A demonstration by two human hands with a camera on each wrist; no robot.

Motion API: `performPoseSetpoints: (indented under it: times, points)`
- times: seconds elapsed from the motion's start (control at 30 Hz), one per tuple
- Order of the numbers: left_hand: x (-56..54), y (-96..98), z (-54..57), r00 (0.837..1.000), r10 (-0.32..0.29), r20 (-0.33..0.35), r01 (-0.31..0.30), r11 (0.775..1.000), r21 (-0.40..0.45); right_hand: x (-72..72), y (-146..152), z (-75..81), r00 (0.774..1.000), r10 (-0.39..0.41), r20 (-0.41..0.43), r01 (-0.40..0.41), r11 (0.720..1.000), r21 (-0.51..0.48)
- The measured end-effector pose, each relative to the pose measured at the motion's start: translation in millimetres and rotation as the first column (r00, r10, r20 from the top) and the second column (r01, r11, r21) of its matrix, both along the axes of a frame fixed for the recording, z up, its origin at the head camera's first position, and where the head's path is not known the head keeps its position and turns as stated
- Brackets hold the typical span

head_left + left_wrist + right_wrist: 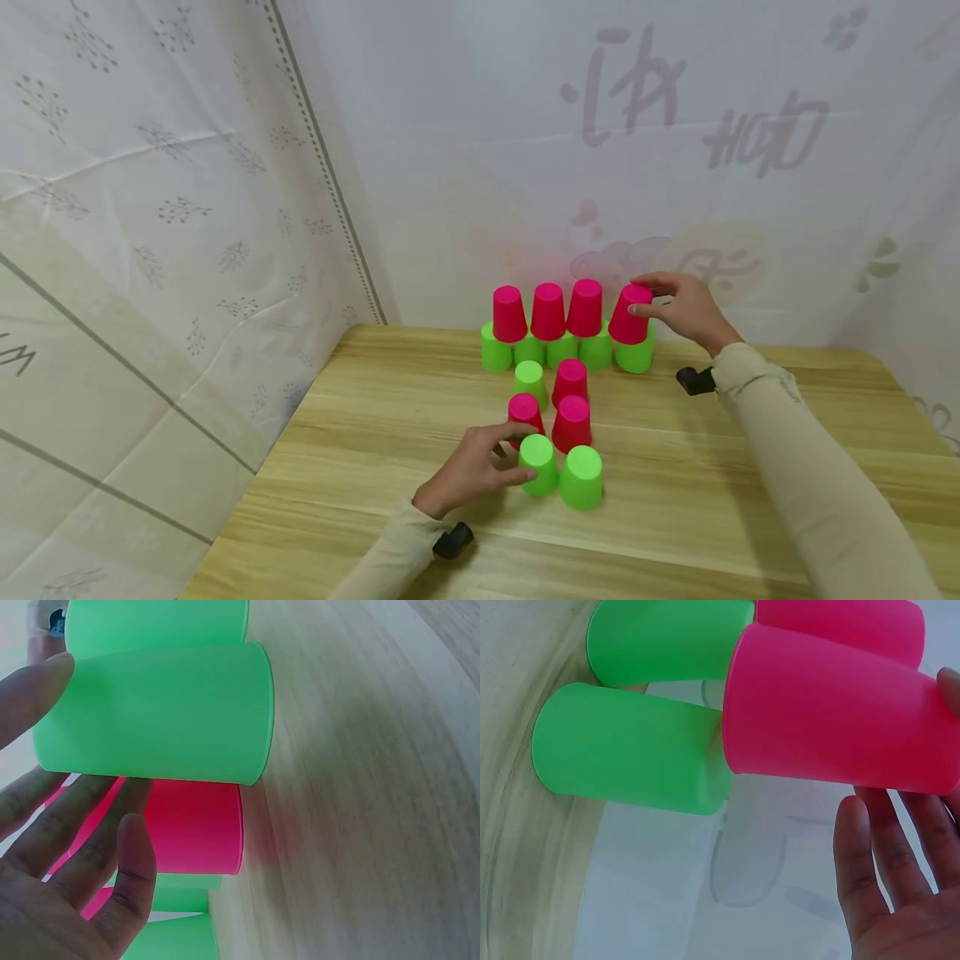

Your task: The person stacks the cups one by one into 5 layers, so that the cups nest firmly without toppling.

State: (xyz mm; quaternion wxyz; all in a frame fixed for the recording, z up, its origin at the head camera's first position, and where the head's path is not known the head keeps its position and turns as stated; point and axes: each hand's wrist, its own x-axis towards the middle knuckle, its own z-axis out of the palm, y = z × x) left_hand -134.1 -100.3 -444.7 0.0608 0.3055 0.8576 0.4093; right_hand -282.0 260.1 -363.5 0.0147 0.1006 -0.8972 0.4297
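Note:
My right hand grips a pink cup upside down, thumb on its near side and fingers behind. That cup leans slightly and its rim is at the top of the rightmost green cup in the back row; in the right wrist view its rim overlaps the green cup's upper end. Near the front, my left hand holds an upside-down green cup between thumb and fingers. Another green cup stands just right of it. A pink cup is right behind the held green one.
Several pink cups sit on the back row of green cups. Between that row and my left hand stand a green cup and pink cups. The wooden table meets a hanging patterned cloth behind.

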Motion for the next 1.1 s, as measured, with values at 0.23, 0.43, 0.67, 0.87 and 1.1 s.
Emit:
performPoseSetpoints:
  times: [0.23,0.43,0.67,0.87,1.1]
  points:
    - [-0.2,2.6,-0.9,1.0,-0.006,-0.003,0.006,1.0,-0.012,-7.1,-4.7,-2.7,1.0,-0.024,-0.018,0.024,1.0,0.002]
    - [0.1,4.5,-0.8,1.0,-0.002,-0.012,0.002,0.999,-0.036,-10.8,-6.4,-1.5,0.999,-0.035,0.012,0.035,0.999,-0.007]
    - [2.0,3.5,1.3,1.0,-0.014,-0.004,0.014,1.0,-0.024,-13.5,-8.8,-0.9,0.999,-0.038,0.018,0.039,0.999,-0.02]
    - [4.4,-0.9,11.1,1.0,-0.008,-0.007,0.008,1.0,-0.027,-13.0,-9.1,-2.6,1.0,-0.021,0.015,0.022,1.0,-0.021]
    - [4.0,-9.8,36.0,0.998,-0.011,-0.057,0.011,1.0,0.0,-5.5,-3.4,-1.1,0.998,-0.01,-0.058,0.009,1.0,-0.022]
